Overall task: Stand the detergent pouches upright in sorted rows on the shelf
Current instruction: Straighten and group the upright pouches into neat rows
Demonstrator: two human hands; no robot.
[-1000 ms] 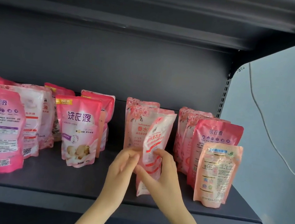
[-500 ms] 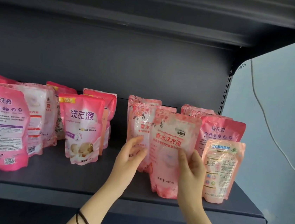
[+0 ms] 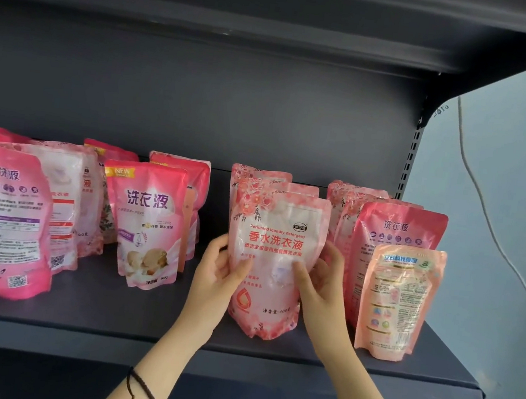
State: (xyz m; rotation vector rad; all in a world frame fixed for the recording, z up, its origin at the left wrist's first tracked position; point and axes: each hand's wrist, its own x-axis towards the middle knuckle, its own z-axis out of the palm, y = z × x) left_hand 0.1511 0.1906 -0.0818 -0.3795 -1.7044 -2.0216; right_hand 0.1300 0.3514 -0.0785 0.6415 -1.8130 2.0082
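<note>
- The dark grey shelf (image 3: 78, 316) spans the view, with a pale wall and a white cable (image 3: 483, 208) to its right.
- At the left stands a cluster of bright pink pouches (image 3: 7, 219), all upright. The NEW pouch (image 3: 150, 226) at the cluster's right edge faces the near side.
- At the right, a row of pink pouches (image 3: 395, 234) runs from near to far, each upright.
- In the middle, the floral pouch (image 3: 275, 266) is held at the front of a row of matching pouches (image 3: 257, 179) just behind it. Its long axis is vertical, the top seal is up and the printed front faces the near side. Its base is down at the board, close to the near edge; I cannot tell whether it rests there.
- A small peach pouch (image 3: 397, 300) stands upright at the near right, just in front of the right row.
- The left hand (image 3: 224, 270) grips the floral pouch's left edge, thumb on the front and fingers behind.
- The right hand (image 3: 321, 281) grips its right edge, thumb pressed on the front.
- A dark cord bracelet (image 3: 141, 389) circles the left wrist.
</note>
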